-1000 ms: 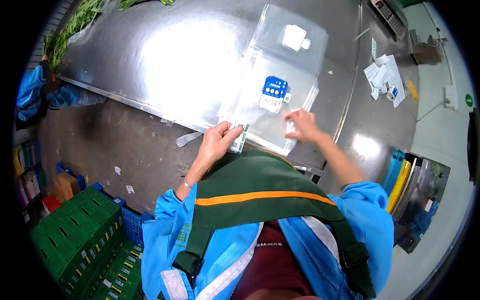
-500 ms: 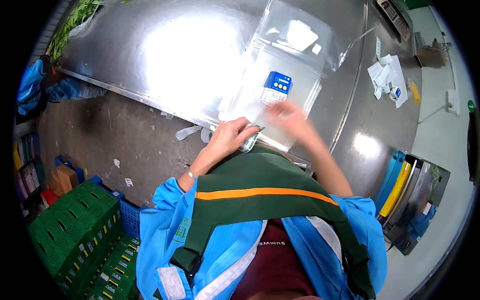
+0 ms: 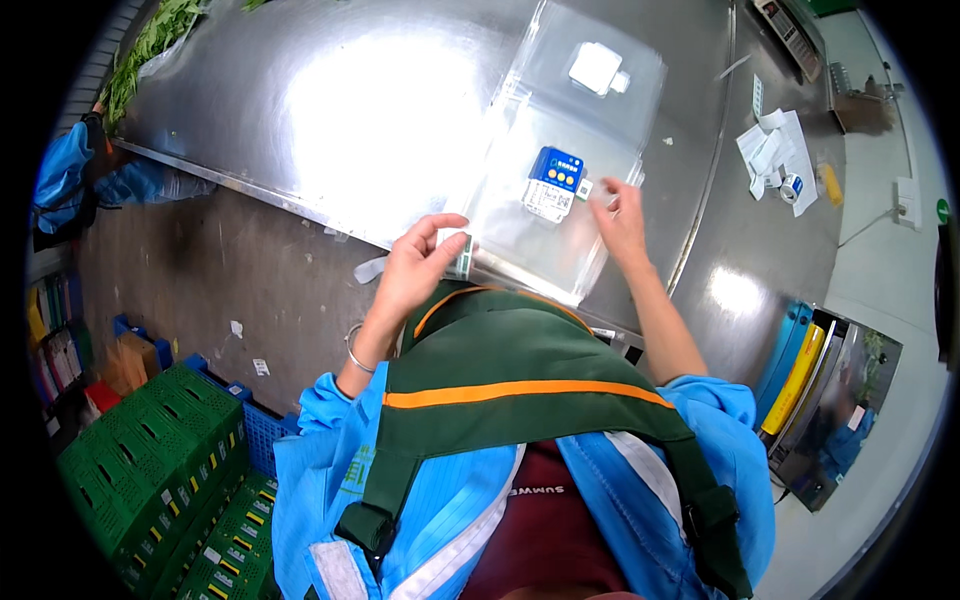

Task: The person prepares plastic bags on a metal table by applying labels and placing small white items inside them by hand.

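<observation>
A stack of clear plastic bags (image 3: pixel 560 150) lies on the steel table (image 3: pixel 330 110), each with a blue and white label (image 3: pixel 553 182). My left hand (image 3: pixel 415 265) pinches the near left corner of the top bag at the table's edge. My right hand (image 3: pixel 622 215) rests on the bag just right of the label, fingers pinching a small white sticker there. A white square patch (image 3: pixel 597 68) shows on the bags' far end.
Leafy greens (image 3: pixel 150 45) lie at the table's far left. White paper slips and a small tape roll (image 3: pixel 775 155) sit at the right. Green crates (image 3: pixel 150 490) stand on the floor at lower left; blue and yellow items (image 3: pixel 795 360) stand at right.
My right hand has moved from the bag's near edge up to the spot beside the label. My left hand keeps hold of the bag's corner, with its fingers lifted a little.
</observation>
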Available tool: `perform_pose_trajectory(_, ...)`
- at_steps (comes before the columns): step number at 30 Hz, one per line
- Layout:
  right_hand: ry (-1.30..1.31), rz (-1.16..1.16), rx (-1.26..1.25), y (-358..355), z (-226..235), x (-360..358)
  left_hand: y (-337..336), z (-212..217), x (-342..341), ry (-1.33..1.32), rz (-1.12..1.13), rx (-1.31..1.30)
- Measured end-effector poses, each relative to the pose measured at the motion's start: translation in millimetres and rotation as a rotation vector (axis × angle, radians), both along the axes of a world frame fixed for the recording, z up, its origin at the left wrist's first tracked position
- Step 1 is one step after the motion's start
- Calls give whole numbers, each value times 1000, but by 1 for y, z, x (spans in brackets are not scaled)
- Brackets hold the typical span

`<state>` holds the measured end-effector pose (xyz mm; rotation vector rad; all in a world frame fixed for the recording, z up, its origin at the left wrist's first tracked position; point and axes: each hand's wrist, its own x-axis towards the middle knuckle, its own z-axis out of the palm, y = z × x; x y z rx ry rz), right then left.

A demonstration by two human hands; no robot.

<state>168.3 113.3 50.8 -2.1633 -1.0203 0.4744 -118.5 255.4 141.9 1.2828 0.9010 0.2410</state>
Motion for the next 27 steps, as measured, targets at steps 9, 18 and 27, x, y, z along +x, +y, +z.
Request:
perform_pose_trajectory(9,408,405,-490,-2,-2,20,-14,-2,8,-136,-20,-206)
perform_pose_trajectory(18,339,-134,314,35,90,-24,-26,3,19,182,-128,317)
perform_pose_trajectory(27,653,-476,-27,28,-27,-7,-20,-2,16,216,-255,351)
